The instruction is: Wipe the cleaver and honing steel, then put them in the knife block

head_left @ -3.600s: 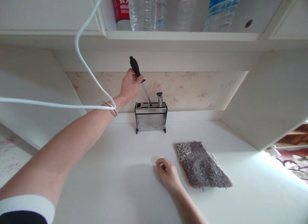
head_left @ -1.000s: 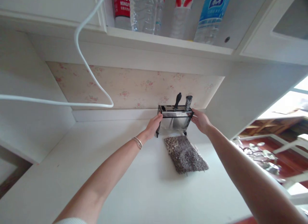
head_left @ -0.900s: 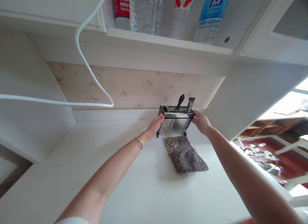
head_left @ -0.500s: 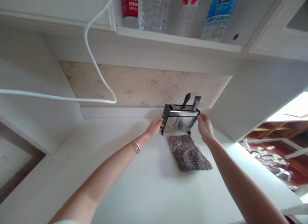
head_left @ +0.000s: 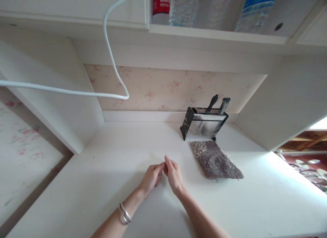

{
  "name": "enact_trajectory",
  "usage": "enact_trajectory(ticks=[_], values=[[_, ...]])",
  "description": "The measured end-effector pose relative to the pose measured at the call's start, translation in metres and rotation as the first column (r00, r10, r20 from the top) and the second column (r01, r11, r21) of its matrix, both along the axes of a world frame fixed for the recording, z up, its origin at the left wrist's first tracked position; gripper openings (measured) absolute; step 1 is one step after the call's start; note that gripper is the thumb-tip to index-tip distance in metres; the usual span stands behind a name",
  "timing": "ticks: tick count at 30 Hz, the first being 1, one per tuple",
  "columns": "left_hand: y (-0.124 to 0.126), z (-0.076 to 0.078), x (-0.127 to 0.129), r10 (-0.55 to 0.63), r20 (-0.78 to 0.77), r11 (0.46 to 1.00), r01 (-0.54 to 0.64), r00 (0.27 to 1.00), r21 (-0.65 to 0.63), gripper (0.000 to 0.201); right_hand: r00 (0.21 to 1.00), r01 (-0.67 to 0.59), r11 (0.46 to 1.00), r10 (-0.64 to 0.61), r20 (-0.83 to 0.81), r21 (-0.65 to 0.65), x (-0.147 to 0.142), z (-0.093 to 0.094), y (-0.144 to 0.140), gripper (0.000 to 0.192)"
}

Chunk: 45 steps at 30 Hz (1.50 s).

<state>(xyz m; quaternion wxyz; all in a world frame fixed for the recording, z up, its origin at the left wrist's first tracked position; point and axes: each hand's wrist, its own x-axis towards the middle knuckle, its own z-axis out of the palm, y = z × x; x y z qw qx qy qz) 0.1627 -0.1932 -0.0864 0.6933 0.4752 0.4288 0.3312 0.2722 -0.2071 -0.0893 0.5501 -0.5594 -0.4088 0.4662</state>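
My left hand (head_left: 152, 177) and my right hand (head_left: 173, 172) meet low over the white counter (head_left: 122, 152), fingertips touching or nearly so. Both have curled fingers, and whatever may be pinched in them is hidden. Beyond them to the right, against the back wall, stands a knife holder (head_left: 204, 128) with black sides and a shiny front. Two dark handles (head_left: 212, 103) stick up from its top. In front of the holder lies a crumpled brown-grey shaggy cloth (head_left: 217, 163) with a patterned corner, apart from my right hand.
Overhead, an open cabinet shelf (head_left: 217, 35) holds several plastic bottles (head_left: 184, 8). A white cable (head_left: 112, 57) hangs close in front at the upper left. White side panels (head_left: 286, 94) enclose the counter on both sides. At the far right are blurred shiny objects (head_left: 309, 169).
Both hands have left the sides of the knife holder and come back toward me, meeting over the counter. The holder and cloth stay in place; the view has shifted left.
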Motion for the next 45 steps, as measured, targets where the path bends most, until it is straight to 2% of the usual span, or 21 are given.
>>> enact_trajectory(ticks=[2,5,7,13,24,32,39,45], values=[[0.004,-0.001,-0.005,0.041,-0.003,0.999,-0.041,0.999,0.006,0.052,0.999,0.023,1.0,-0.023,-0.025,0.019,-0.022,-0.006,0.008,0.049],[0.015,-0.003,-0.01,0.066,0.0,0.995,-0.066,0.998,-0.068,0.053,0.998,0.029,1.0,-0.028,-0.05,0.001,-0.034,-0.016,0.018,0.048],[0.02,-0.006,-0.01,0.052,-0.004,0.995,-0.053,0.999,-0.089,0.052,0.999,0.02,1.0,-0.02,-0.044,0.004,-0.031,-0.023,0.021,0.047],[0.022,-0.011,-0.01,0.014,-0.038,1.0,-0.014,0.999,0.001,0.047,1.0,-0.017,0.999,0.018,-0.011,0.033,-0.019,-0.034,0.026,0.046],[0.021,-0.005,-0.01,0.02,-0.037,1.0,-0.021,0.999,-0.022,0.04,0.996,-0.086,0.996,0.086,0.02,0.0,-0.016,-0.031,0.024,0.047],[0.021,-0.01,-0.012,0.008,-0.045,0.999,-0.006,0.999,0.036,0.039,0.993,-0.112,0.994,0.112,0.043,-0.006,-0.014,-0.032,0.024,0.047],[0.023,-0.013,-0.012,0.018,-0.036,1.0,-0.017,0.999,0.015,0.039,0.992,-0.12,0.993,0.12,0.039,-0.004,-0.014,-0.033,0.025,0.047],[0.022,-0.01,-0.01,0.033,-0.025,0.999,-0.032,0.999,0.006,0.04,0.991,-0.123,0.992,0.123,0.043,0.002,-0.013,-0.034,0.026,0.047]])
